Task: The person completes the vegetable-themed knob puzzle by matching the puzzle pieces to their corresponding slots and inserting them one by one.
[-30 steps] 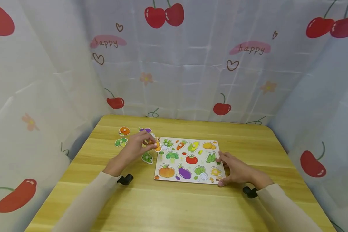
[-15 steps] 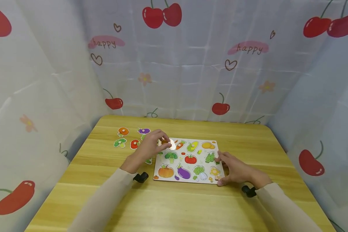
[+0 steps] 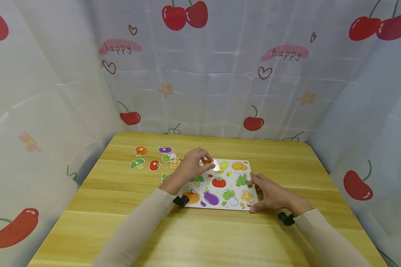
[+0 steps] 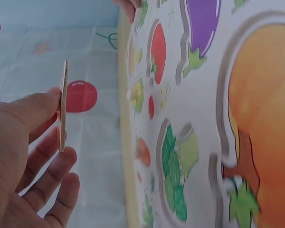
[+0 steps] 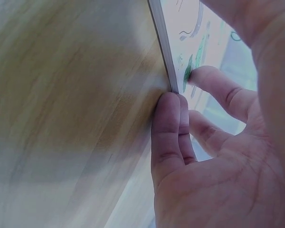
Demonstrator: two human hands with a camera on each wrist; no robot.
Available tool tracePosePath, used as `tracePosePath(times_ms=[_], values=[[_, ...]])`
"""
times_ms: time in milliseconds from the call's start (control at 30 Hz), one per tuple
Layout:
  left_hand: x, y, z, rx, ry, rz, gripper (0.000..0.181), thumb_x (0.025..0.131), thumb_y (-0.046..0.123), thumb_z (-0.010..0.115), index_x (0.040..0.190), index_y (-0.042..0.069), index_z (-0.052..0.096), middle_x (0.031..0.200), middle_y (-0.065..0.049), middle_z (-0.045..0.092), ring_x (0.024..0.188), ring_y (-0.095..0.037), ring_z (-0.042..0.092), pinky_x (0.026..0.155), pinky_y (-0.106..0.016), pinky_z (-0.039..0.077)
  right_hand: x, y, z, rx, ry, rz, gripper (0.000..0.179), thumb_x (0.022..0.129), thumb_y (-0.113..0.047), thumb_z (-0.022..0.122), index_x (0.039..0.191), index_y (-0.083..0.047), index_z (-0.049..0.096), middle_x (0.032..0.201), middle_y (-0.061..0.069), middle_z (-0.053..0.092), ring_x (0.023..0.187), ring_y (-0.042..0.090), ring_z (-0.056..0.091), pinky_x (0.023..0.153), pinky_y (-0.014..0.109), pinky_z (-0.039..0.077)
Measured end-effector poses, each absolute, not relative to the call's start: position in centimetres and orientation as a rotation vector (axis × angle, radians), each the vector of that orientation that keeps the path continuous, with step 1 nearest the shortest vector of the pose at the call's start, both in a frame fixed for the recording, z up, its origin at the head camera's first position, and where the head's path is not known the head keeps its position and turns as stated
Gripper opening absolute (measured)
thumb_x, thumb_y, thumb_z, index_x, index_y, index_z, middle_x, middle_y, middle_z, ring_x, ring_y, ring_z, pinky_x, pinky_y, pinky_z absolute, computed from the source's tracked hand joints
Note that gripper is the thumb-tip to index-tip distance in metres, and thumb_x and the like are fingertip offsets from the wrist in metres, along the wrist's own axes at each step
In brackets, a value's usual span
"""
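Note:
In the head view, my left hand [image 3: 191, 165] pinches a thin puzzle piece [image 3: 216, 165] over the back row of the vegetable puzzle board [image 3: 231, 184]. Glare whitens part of its face. The left wrist view shows that piece edge-on between thumb and fingers, apart from the board. Beside the board's right edge, my right hand [image 3: 274, 193] rests with thumb near the front corner and fingers at the side. One fingertip touches the printed face in the right wrist view. Corn [image 3: 222, 167] is partly visible behind the held piece; my left hand hides the back left corner.
Loose knobbed pieces lie left of the board: pumpkin [image 3: 141, 150], eggplant [image 3: 165, 150], broccoli [image 3: 137, 164], tomato [image 3: 155, 165], bok choy [image 3: 168, 158] and mushroom [image 3: 175, 163]. A green piece [image 3: 164, 178] is partly covered by my left arm. Cherry-printed curtains enclose the wooden table [image 3: 207, 237].
My left hand has carried the pinched piece rightward from the loose pieces to above the board's back row. My right hand stays at the board's right edge.

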State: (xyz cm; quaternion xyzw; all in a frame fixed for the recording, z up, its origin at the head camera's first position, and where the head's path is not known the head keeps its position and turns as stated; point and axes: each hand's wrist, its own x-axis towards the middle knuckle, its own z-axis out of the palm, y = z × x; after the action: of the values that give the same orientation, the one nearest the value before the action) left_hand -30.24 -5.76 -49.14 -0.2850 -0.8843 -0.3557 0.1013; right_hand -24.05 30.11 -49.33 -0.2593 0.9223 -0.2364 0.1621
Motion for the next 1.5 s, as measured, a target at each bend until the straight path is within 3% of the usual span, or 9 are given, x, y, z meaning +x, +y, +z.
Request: tracePosePath(times_ms=[200, 833, 1100, 1500], values=[[-30.9, -3.4, -49.7, -0.853, -2.637, -1.074, 0.014, 0.107, 0.028, 0.088, 0.111, 0.015, 0.083, 0.117, -0.004, 0.078, 0.104, -0.023, 0.073, 0.088, -0.029, 0.06, -24.2, 30.3, -49.6, -0.728, 2.632, -0.662, 0.108, 0.084, -0.052, 0.106, 0.165, 0.0, 0.057, 0.181, 0.034, 0.037, 0.151, 0.047, 0.061, 0.131, 0.073, 0.046], [-33.3, 3.4, -50.5, -0.783, -2.735, -1.149, 0.011, 0.107, 0.028, 0.089, 0.111, 0.018, 0.088, 0.117, -0.002, 0.079, 0.107, -0.02, 0.071, 0.094, -0.027, 0.06, -24.2, 30.3, -49.3, -0.769, 2.642, -0.678, 0.098, 0.085, -0.047, 0.107, 0.158, -0.001, 0.061, 0.181, 0.036, 0.037, 0.147, 0.046, 0.063, 0.129, 0.072, 0.049], [-33.6, 5.1, -51.2, -0.726, -2.823, -1.108, 0.012, 0.108, 0.029, 0.088, 0.111, 0.018, 0.088, 0.119, -0.002, 0.077, 0.1, -0.015, 0.066, 0.089, -0.026, 0.058, -24.2, 30.2, -49.6, -0.788, 2.643, -0.675, 0.097, 0.086, -0.048, 0.106, 0.158, 0.0, 0.06, 0.181, 0.036, 0.036, 0.149, 0.046, 0.063, 0.129, 0.071, 0.049], [-34.0, 5.9, -52.0, -0.649, -2.881, -1.132, 0.012, 0.109, 0.028, 0.086, 0.112, 0.016, 0.088, 0.12, -0.004, 0.076, 0.108, -0.016, 0.067, 0.099, -0.03, 0.061, -24.1, 30.3, -49.8, -0.765, 2.642, -0.677, 0.096, 0.085, -0.047, 0.106, 0.157, -0.003, 0.061, 0.182, 0.035, 0.036, 0.146, 0.043, 0.064, 0.129, 0.07, 0.049]])
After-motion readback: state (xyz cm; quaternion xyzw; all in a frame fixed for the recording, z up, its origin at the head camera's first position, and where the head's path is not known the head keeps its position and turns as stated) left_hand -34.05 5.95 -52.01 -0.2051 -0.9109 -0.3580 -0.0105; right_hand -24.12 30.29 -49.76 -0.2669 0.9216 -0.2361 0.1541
